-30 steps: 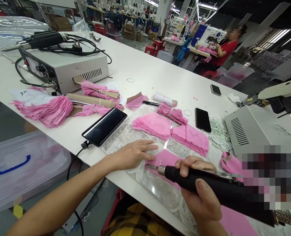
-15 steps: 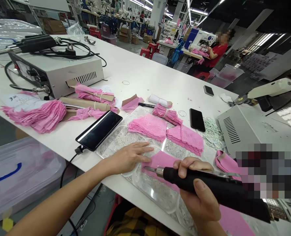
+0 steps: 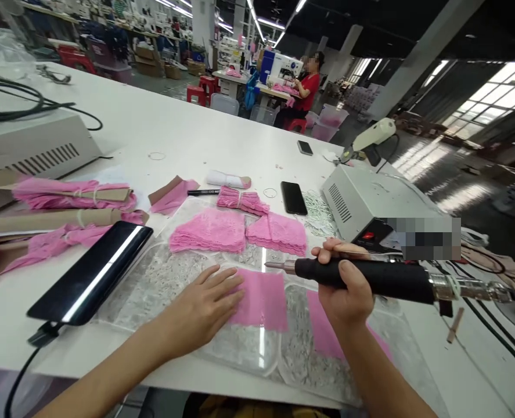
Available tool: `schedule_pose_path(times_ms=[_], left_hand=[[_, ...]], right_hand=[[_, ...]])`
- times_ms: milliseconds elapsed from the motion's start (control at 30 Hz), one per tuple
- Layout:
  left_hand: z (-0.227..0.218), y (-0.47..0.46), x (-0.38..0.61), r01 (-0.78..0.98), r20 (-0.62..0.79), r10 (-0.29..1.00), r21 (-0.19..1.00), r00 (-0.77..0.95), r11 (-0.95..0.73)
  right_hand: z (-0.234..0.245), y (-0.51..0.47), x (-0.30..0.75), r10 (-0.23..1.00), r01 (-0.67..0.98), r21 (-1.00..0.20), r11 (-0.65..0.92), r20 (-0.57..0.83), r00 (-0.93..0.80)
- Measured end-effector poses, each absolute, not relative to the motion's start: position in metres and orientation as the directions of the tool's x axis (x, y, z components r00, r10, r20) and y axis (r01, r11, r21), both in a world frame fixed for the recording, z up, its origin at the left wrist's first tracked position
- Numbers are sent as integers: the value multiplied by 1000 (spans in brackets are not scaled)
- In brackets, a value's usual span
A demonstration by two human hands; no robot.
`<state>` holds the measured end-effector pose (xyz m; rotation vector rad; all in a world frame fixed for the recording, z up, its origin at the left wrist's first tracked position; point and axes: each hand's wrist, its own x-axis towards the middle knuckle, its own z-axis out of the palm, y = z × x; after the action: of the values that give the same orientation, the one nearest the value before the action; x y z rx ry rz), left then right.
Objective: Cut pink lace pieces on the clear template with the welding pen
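Observation:
My left hand lies flat with fingers stretched out, pressing the left edge of a pink lace piece on a clear plate. My right hand is wrapped round a black hand-held cutting tool, held level above the plate, its metal tip pointing left just over the pink piece's far edge. A second pink piece lies under my right wrist. Two stacks of cut pink lace sit just beyond.
A black phone on a cable lies left of the plate. Pink lace bundles on cardboard and a grey machine box are at left. Another grey machine, a second phone, rubber bands and a marker lie beyond. A seated person in red works far off.
The view swung right and closer. The tool lifted off the plate and now sits level above the pink piece. My left hand still rests flat on the piece's left edge.

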<state>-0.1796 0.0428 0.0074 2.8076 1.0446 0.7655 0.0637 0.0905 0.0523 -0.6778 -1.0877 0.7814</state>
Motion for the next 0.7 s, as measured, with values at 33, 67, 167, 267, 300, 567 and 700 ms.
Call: schedule_pose_path(times_ms=[33, 67, 167, 267, 300, 567, 700], left_hand=[[6, 45, -178, 604, 438, 621, 197, 650, -772], [5, 46, -177, 607, 442, 617, 186, 651, -773], [0, 49, -178, 612, 458, 609, 163, 648, -774], [-3, 49, -180, 626, 472, 609, 144, 638, -767], [-4, 49, -180, 629, 472, 607, 133, 640, -766], [-3, 53, -185, 598, 436, 552, 41, 710, -801], [5, 49, -179, 596, 444, 556, 58, 703, -801]], right_hand=[[52, 90, 68, 823, -204, -805, 557, 500, 269], [51, 90, 72, 821, -196, -807, 557, 499, 279], [50, 91, 81, 813, -188, -804, 564, 501, 298], [49, 92, 85, 804, -197, -793, 576, 507, 312], [49, 93, 85, 800, -198, -790, 580, 508, 318], [47, 93, 84, 811, -242, -781, 576, 509, 290], [52, 90, 87, 832, -270, -793, 546, 476, 284]])
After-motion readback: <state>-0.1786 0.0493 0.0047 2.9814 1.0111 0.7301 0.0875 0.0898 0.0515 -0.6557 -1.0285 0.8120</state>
